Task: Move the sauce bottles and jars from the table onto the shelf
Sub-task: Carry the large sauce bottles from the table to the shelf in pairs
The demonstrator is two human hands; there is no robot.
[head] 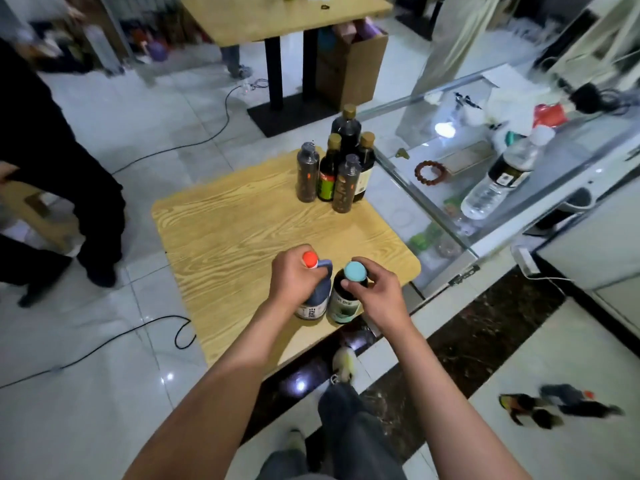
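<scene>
Wooden worktop over pale tiles carries every bottle. At its near edge the left hand grips the red-capped bottle, and the right hand pinches the blue-capped bottle touching it. Five bottles wait at the far edge, so shelving looks barely begun.

- Floor was glossy pale tile w/ light glare spots; a dark marbled strip ran diagonally at lower right.
- Black cables trailed across the tiles at left.
- A 2nd wooden table on a black pedestal stood at the back, a cardboard box just beside its base.
- Glass display counter ran along the right, w/ a bead bracelet and a water bottle on top.
- Another person in black trousers stood at left, near a wooden stool.
</scene>
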